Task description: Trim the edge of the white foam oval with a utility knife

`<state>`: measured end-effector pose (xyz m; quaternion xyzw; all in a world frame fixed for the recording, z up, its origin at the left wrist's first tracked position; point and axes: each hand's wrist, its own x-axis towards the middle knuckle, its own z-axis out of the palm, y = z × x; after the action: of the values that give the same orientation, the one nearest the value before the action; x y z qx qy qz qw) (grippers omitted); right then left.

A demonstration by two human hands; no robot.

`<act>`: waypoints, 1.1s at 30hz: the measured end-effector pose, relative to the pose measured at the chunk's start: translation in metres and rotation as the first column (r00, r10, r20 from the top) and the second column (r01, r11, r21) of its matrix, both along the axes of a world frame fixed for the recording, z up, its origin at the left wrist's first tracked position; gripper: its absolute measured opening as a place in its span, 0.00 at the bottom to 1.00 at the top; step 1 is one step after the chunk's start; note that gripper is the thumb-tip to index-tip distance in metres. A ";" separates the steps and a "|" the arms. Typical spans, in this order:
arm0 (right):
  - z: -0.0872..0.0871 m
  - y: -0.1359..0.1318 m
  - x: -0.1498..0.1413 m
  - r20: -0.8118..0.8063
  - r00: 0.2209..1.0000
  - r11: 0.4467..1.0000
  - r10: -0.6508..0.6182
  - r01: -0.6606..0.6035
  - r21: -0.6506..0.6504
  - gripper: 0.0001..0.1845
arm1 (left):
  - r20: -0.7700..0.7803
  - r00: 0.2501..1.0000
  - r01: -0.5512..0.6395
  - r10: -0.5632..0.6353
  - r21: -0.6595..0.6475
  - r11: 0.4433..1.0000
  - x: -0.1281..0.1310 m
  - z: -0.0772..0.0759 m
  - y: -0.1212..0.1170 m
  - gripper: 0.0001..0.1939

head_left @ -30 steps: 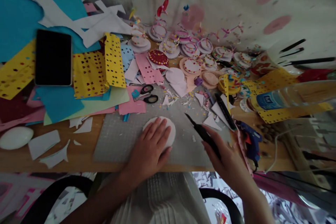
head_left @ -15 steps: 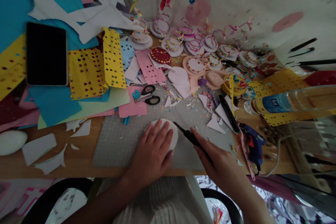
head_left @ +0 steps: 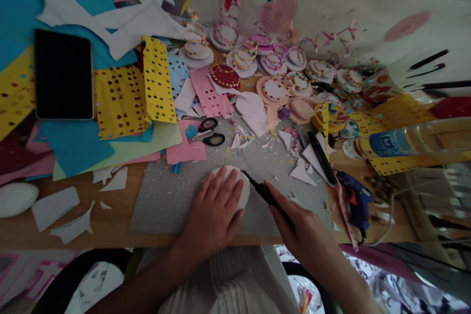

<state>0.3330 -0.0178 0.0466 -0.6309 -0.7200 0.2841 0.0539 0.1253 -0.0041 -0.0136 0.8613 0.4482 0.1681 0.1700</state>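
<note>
Trimming, apparently: left hand [head_left: 213,211] splayed flat on disc [head_left: 246,193], right hand [head_left: 300,225] gripping knife [head_left: 270,196], tip at disc's edge. Next move likely needs disc steady.

The left hand [head_left: 216,208] covers much of the white disc [head_left: 246,190]; the right hand [head_left: 306,229] hides part of the black tool [head_left: 265,193], and whether its tip touches the disc is hard to say. The bottle [head_left: 415,141] runs past the right edge, its label unreadable.
</note>
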 end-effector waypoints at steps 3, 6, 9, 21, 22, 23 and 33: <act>-0.001 -0.003 0.001 0.023 1.000 1.000 -0.020 0.020 0.002 0.26 | -0.002 1.000 0.005 -0.005 0.003 1.000 -0.001 0.001 0.001 0.27; -0.002 -0.006 0.002 0.080 0.996 0.999 -0.031 0.030 0.016 0.26 | -0.007 1.000 0.010 -0.010 0.011 1.000 -0.002 0.001 0.001 0.27; -0.002 -0.010 0.001 0.143 0.989 0.999 -0.033 0.030 0.018 0.26 | -0.014 1.000 0.009 -0.009 0.023 1.000 -0.002 0.001 0.001 0.27; -0.012 -0.024 0.002 0.021 0.996 0.995 -0.084 0.083 0.048 0.26 | -0.007 1.000 0.003 -0.003 0.037 0.999 -0.001 0.002 0.001 0.27; -0.013 -0.025 0.002 0.006 0.996 0.995 -0.085 0.084 0.052 0.27 | -0.006 1.000 0.003 -0.002 0.041 0.999 -0.001 0.002 0.000 0.27; -0.013 -0.026 0.002 -0.006 0.997 0.995 -0.083 0.083 0.051 0.27 | -0.006 1.000 0.002 -0.001 0.044 0.999 -0.001 0.002 0.000 0.26; -0.019 -0.040 0.007 -0.030 0.996 0.995 -0.080 0.082 0.049 0.26 | -0.017 1.000 0.003 -0.002 0.043 0.999 -0.001 0.003 0.000 0.27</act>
<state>0.3397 -0.0577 0.0275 -0.6540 -0.6998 0.2724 0.0912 0.1242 -0.0037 -0.0108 0.8668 0.4447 0.1703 0.1477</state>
